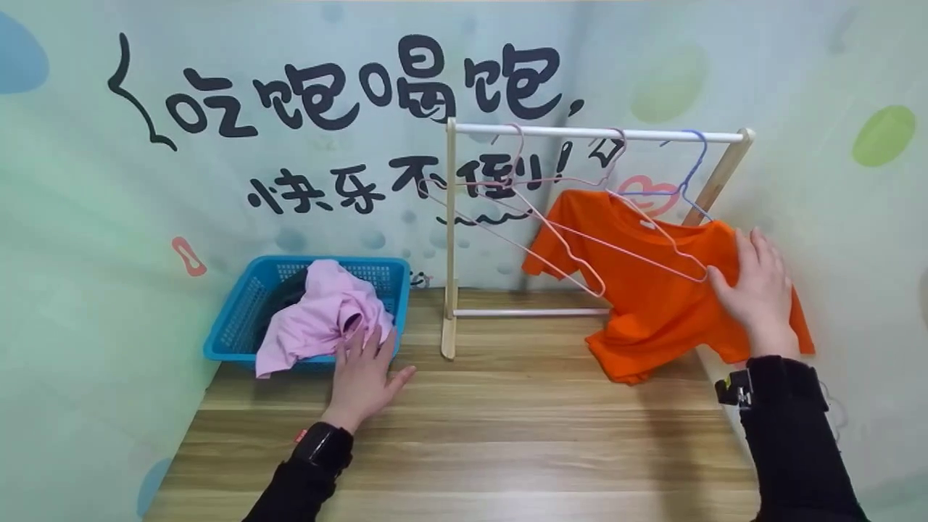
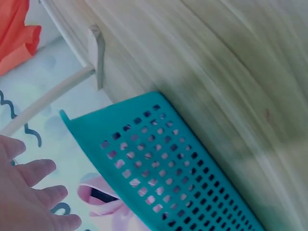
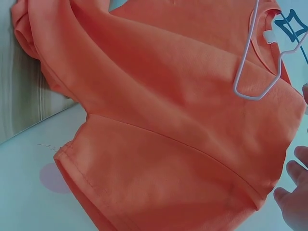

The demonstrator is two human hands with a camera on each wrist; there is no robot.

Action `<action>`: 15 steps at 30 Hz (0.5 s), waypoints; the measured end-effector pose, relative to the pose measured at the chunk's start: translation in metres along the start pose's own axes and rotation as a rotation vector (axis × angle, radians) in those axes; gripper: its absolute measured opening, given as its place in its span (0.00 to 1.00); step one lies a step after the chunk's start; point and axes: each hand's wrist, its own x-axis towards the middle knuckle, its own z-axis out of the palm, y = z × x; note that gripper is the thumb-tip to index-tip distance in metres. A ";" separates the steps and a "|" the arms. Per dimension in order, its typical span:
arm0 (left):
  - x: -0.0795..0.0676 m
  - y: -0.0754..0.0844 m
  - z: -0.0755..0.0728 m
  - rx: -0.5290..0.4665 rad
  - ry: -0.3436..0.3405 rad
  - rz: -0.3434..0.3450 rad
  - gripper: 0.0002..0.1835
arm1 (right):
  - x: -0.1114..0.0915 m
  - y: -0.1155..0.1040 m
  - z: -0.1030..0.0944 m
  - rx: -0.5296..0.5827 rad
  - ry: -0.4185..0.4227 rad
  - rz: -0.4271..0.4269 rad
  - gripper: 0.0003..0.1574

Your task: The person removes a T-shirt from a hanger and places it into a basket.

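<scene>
An orange T-shirt (image 1: 656,319) hangs on a blue hanger (image 1: 702,156) at the right end of a small rack. My right hand (image 1: 759,290) is at the shirt's right shoulder, fingers extended and thumb apart. In the right wrist view those fingertips (image 3: 294,169) show beside the shirt's edge. A blue-green basket (image 1: 235,348) holds a pink garment (image 1: 308,322), part of which drapes over the front rim. Over the basket's front right corner, my left hand (image 1: 362,380) reaches with fingers spread, holding nothing. The left wrist view shows its fingers (image 2: 38,171) near the pink cloth (image 2: 118,209).
Two pink wire hangers hang from the rack's white top rail (image 1: 580,132), left of the blue one and partly in front of the shirt. Wooden legs (image 1: 451,239) stand on the wood-grain table (image 1: 493,435). A dark item (image 1: 279,297) lies in the basket behind the pink garment.
</scene>
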 end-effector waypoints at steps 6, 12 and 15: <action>0.003 0.012 -0.003 -0.003 -0.059 0.013 0.44 | 0.008 -0.002 0.000 -0.021 -0.027 0.011 0.46; 0.007 0.023 0.001 -0.016 -0.057 0.032 0.44 | 0.012 -0.008 0.004 -0.029 0.002 0.096 0.37; 0.008 0.030 0.005 -0.024 -0.054 0.035 0.45 | 0.013 -0.011 0.006 -0.001 0.022 0.157 0.31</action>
